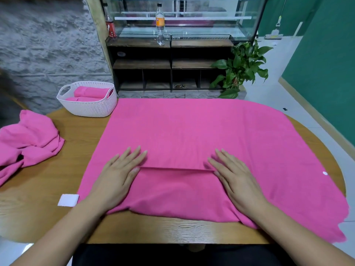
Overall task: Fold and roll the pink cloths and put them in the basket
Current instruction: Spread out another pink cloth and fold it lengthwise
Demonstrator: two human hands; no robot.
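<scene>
A large pink cloth (201, 131) lies spread over the wooden table (73, 135), its near edge folded up into a flap (176, 187). My left hand (119, 173) lies flat on the flap's left side, fingers apart. My right hand (234, 175) presses flat on its right side. Both palms rest on the cloth without gripping it. A white woven basket (90, 106) stands at the back left and holds two rolled pink cloths (90, 92). A crumpled pink cloth (26, 139) lies at the table's left edge.
A small white tag (68, 200) lies on the table by my left wrist. Behind the table stand a dark shelf unit (169, 64) with two bottles (160, 24) and a glass case, and a potted plant (242, 68).
</scene>
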